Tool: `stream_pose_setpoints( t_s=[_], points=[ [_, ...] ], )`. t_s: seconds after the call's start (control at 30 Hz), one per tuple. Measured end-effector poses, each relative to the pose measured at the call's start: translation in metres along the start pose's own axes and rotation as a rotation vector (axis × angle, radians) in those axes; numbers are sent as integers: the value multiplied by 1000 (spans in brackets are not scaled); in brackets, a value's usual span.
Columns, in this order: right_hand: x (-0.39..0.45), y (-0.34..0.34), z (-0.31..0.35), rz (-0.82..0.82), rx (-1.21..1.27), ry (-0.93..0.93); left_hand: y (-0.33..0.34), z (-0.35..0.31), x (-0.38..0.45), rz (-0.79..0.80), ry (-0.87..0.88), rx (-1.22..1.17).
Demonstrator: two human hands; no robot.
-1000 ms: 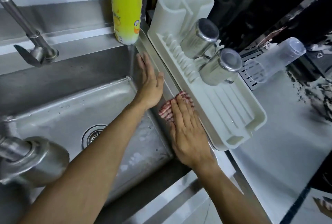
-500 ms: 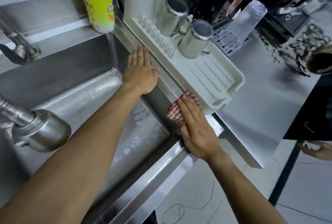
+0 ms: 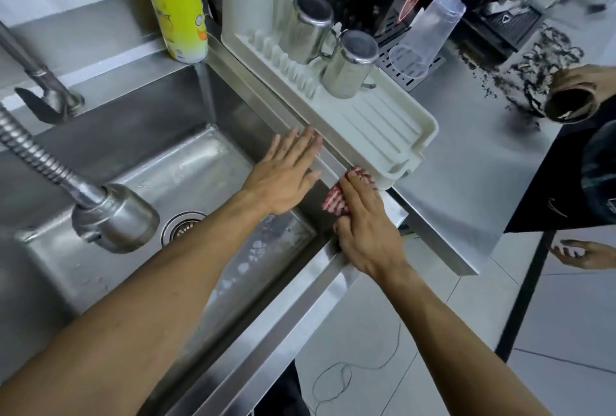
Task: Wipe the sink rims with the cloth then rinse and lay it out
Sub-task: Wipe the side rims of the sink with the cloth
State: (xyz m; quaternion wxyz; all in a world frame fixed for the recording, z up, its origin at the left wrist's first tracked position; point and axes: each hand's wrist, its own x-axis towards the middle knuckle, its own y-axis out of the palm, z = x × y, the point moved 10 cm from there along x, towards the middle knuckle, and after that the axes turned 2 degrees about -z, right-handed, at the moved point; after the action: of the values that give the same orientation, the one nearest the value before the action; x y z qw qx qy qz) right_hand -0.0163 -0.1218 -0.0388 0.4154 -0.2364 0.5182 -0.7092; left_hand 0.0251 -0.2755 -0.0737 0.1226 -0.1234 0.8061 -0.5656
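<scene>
Right hand [image 3: 365, 222] presses striped cloth [image 3: 335, 201] flat on sink rim's [image 3: 328, 167] front-right corner — left hand [image 3: 286, 175] flat, fingers straight, beside it.

red-white striped cloth [image 3: 335, 200], yellow bottle [image 3: 178, 2]

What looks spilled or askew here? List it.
Dark grounds lie scattered over the counter at far right. A clear cup leans tilted on the drip grate behind the rack. Nothing else stands out.
</scene>
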Motion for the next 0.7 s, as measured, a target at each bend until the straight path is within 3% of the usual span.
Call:
stream_pose_setpoints(
  t_s=[0.17, 0.3, 0.43, 0.6, 0.7],
  points=[
    [-41, -5, -20, 49, 46, 32, -5, 1, -3, 18, 99, 97],
    [-21, 1, -14, 32, -37, 9, -1, -3, -4, 55, 165, 90],
    [-47, 3, -12, 45, -14, -55, -3, -4, -8, 45, 139, 74],
    [-37, -1, -21, -5, 27, 38, 2, -6, -10, 81, 24, 43],
    [-57, 8, 5, 22, 17, -115, 4, -8, -10, 100, -8, 23]
  ],
)
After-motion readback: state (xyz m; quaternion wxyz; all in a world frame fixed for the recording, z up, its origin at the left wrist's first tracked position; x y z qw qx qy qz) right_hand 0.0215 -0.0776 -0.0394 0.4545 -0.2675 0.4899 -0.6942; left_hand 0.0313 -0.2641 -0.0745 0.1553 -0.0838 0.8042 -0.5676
